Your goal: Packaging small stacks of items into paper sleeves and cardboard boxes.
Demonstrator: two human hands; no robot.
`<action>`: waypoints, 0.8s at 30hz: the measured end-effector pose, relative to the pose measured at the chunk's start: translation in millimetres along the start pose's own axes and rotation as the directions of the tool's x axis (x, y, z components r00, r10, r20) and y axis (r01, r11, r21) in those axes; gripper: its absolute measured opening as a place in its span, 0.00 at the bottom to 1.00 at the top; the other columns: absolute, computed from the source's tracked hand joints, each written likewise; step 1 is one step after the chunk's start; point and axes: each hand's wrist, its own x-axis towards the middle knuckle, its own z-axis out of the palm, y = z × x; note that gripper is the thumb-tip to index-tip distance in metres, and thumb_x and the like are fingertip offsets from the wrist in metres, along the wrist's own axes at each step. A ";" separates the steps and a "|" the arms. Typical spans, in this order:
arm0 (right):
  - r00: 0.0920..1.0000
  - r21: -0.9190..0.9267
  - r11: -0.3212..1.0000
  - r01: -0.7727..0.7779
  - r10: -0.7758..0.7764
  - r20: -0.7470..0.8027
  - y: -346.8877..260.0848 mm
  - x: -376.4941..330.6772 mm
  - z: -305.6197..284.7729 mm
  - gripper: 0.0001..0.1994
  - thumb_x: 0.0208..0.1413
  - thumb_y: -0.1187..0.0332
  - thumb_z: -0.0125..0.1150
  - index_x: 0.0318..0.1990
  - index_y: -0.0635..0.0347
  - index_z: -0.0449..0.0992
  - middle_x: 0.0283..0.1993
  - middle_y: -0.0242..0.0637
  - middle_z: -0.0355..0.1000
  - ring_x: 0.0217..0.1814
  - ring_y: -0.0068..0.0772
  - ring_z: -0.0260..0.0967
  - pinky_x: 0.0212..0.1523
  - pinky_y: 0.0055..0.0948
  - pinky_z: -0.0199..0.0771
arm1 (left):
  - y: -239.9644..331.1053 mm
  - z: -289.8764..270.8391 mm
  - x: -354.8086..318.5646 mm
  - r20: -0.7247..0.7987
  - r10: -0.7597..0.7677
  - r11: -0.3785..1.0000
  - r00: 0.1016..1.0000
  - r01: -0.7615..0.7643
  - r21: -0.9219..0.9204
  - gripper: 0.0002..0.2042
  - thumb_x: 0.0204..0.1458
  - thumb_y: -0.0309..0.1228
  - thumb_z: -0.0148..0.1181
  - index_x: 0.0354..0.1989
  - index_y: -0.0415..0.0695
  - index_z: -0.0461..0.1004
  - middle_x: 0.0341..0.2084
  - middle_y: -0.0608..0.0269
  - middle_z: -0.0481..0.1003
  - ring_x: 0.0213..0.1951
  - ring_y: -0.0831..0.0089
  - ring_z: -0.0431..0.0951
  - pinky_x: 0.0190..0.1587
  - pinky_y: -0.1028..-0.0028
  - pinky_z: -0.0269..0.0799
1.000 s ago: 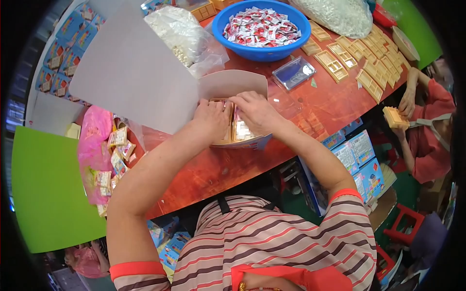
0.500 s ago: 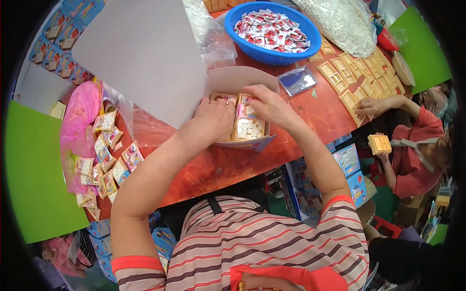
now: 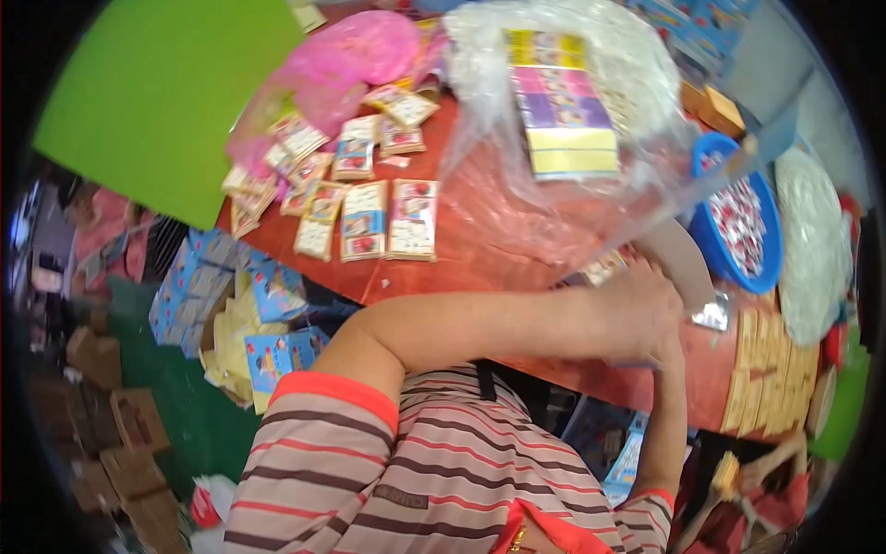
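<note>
My left hand [image 3: 637,309] is over the open carton [image 3: 678,254] at the right of the table, its forearm stretched across in front of me. The fingers are smeared and turned away. My right hand [image 3: 672,334] is at the same carton, mostly hidden behind the left, so its fingers do not show. Beside my left wrist, part of a filled tray [image 3: 604,268] shows inside the carton. Two packed trays of white pieces and printed sachets, one tray [image 3: 365,222] and another tray [image 3: 413,220], lie side by side on the red table.
A pink plastic bag [image 3: 369,51] lies behind a pile of packed trays [image 3: 300,138]. Clear plastic [image 3: 517,208] spreads under a printed flat pack [image 3: 563,102]. To the right are a blue basin [image 3: 773,231] of sachets, rows of tan trays [image 3: 766,379] and a co-worker [image 3: 784,499] holding a tray.
My view has swung left, so the carton now appears farther right. The large pale carton flap no longer covers the middle. Both hands stay at the carton, the left now in front of the right.
</note>
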 end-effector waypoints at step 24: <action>0.957 0.886 0.461 -0.048 0.275 -0.092 -180.9 -2.8 -49.7 0.11 0.51 0.73 0.49 0.36 0.72 0.75 0.37 0.42 0.72 0.41 0.34 0.69 0.44 0.28 0.67 | -91.1 -7.2 -283.5 -0.330 -0.650 0.687 0.685 0.715 0.131 0.29 0.49 0.33 0.58 0.60 0.38 0.61 0.62 0.43 0.56 0.65 0.47 0.54 0.64 0.47 0.45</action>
